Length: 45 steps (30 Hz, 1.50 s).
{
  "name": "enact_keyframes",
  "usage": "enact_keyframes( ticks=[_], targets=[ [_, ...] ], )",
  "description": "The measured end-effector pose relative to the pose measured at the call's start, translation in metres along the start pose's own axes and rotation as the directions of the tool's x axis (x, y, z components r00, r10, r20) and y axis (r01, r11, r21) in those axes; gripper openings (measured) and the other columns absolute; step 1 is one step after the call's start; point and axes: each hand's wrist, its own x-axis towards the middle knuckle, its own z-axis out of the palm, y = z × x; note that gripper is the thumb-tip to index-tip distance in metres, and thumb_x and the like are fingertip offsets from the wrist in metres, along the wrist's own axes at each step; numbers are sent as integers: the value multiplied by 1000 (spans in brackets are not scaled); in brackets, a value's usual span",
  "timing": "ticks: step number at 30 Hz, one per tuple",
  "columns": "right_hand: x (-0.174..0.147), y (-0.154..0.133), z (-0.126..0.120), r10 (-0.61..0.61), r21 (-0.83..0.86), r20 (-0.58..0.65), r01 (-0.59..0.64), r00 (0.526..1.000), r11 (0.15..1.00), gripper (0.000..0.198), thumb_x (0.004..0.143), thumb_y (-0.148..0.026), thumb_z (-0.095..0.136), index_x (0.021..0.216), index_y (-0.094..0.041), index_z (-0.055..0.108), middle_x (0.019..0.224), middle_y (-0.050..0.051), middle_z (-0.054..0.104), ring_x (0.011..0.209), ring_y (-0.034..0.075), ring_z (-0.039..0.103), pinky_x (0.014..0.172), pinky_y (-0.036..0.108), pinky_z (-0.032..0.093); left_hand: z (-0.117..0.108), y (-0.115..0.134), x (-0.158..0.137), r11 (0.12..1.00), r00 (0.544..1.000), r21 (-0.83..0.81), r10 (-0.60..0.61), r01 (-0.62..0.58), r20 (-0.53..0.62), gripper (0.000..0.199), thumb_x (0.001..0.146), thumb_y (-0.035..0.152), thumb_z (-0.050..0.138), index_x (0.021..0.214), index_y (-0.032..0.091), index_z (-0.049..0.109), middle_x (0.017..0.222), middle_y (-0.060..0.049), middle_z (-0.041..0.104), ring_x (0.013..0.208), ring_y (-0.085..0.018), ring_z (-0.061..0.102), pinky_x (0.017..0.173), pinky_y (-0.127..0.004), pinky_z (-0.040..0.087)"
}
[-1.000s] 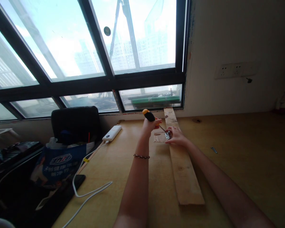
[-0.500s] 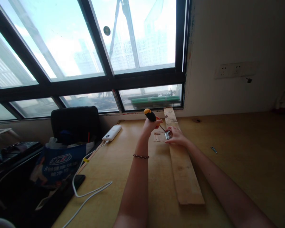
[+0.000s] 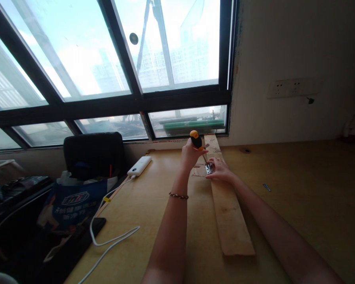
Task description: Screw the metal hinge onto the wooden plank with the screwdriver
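Near the frame's centre, the left hand's grip, wrapped around a screwdriver, slants it down-right toward the hinge pinched by the right hand.

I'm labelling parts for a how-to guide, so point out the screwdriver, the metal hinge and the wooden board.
Screwdriver point(image 3: 196, 141): head view, on the black part of its handle.
Metal hinge point(image 3: 208, 169): head view, on its plate.
Wooden board point(image 3: 229, 215): head view, on its bare top face.
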Motion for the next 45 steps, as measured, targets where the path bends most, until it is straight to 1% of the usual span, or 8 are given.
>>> enact_keyframes(
  ticks=[6, 11, 17, 21, 24, 29, 36, 45],
  targets=[
    [-1, -1, -1, -5, -9, -1, 5, 1000, 1000, 69, 50, -48, 75, 110, -21, 54, 116, 7, 54, 104, 26, 47, 90, 39, 35, -1, -1, -1, 996, 984, -13, 90, -89, 154, 34, 53, 17, 73, 82, 19, 54, 79, -5, 66, 73, -18, 61, 66, -27, 43],
    [-1, 0, -1, 0, 0, -6, 0, 1000, 1000, 71, 49, -48, 76, 110, -21, 54, 116, 8, 54, 104, 26, 47, 89, 38, 36, 5, -1, -1, 987, 962, -156, 74, -33, 262, 35, 53, 9, 68, 84, 17, 54, 79, -4, 66, 77, -17, 62, 71, -28, 45],
    [0, 0, 0, 5, 2, -5, -5, 1000, 1000, 72, 48, -48, 77, 110, -20, 54, 117, 7, 54, 104, 26, 47, 89, 38, 36, 2, 5, 0, 983, 981, -184, 11, 25, 194, 30, 51, 9, 69, 77, 16, 56, 76, -4, 65, 77, -18, 61, 74, -29, 45],
    [-1, 0, -1, -5, -2, -5, 5, 1000, 1000, 70, 48, -48, 76, 110, -21, 55, 116, 7, 54, 102, 25, 47, 89, 38, 35, -4, 9, 2, 968, 989, -226, -87, 112, 116, 38, 46, 8, 71, 80, 16, 57, 73, -3, 65, 76, -20, 60, 72, -31, 46],
    [-1, -1, -1, -7, 0, -7, 7, 1000, 1000, 69, 49, -48, 76, 109, -22, 55, 115, 7, 54, 103, 25, 47, 89, 38, 35, -6, 8, 4, 970, 993, -231, -54, 77, 105, 39, 46, 9, 71, 82, 15, 57, 72, -3, 65, 75, -20, 60, 72, -32, 46],
    [-1, -1, -1, 1, 4, -16, -1, 1000, 1000, 70, 48, -46, 77, 109, -20, 54, 116, 7, 54, 103, 25, 47, 89, 38, 35, -2, 1, 4, 986, 986, -164, 34, -6, 166, 31, 52, 13, 67, 81, 14, 57, 76, -3, 65, 75, -19, 60, 72, -33, 46],
    [-1, -1, -2, -10, -2, -1, 10, 1000, 1000, 65, 49, -47, 76, 106, -22, 56, 114, 7, 54, 102, 25, 47, 89, 38, 35, 2, -3, 2, 993, 986, -115, 35, -16, 165, 29, 54, 13, 68, 81, 15, 57, 76, -3, 65, 77, -19, 60, 71, -32, 45],
    [-1, -1, -1, -13, 0, -2, 13, 1000, 1000, 66, 49, -46, 77, 106, -21, 56, 115, 6, 54, 100, 25, 47, 88, 38, 35, 3, 1, 2, 992, 992, -122, -23, 39, 125, 33, 50, 13, 72, 79, 15, 57, 68, -1, 61, 70, -17, 58, 67, -29, 44]
  ],
)
